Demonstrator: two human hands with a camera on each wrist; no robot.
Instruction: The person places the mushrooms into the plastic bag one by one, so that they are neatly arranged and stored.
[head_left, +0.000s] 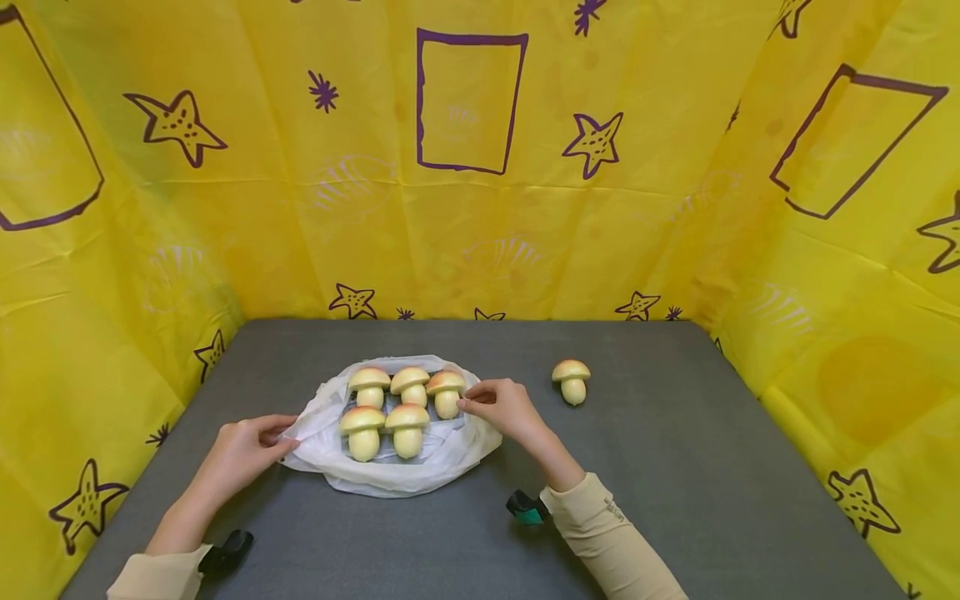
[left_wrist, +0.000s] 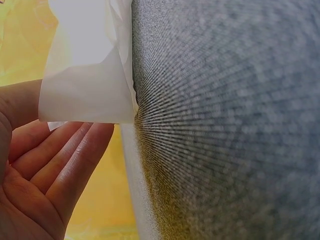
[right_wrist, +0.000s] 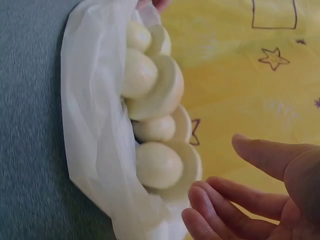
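A white plastic bag [head_left: 367, 482] lies with its mouth spread wide on the dark table. Several toy mushrooms [head_left: 363, 421] with pale stems and yellow-orange caps sit inside it in two rows. My left hand [head_left: 242, 454] pinches the bag's left edge, and the left wrist view shows the thin film [left_wrist: 85, 95] between thumb and fingers. At the bag's right side, my right hand [head_left: 510, 408] is close to the rightmost mushroom [head_left: 447, 385]. Thumb and fingers [right_wrist: 230, 210] stand apart in the right wrist view, with nothing between them. Another mushroom [head_left: 572, 379] stands outside the bag, farther right.
Yellow cloth [head_left: 480, 233] printed with starfish and frames hangs behind the grey table [head_left: 675, 467] and along both sides. Black wrist straps [head_left: 527, 507] show near the beige sleeves [head_left: 607, 533].
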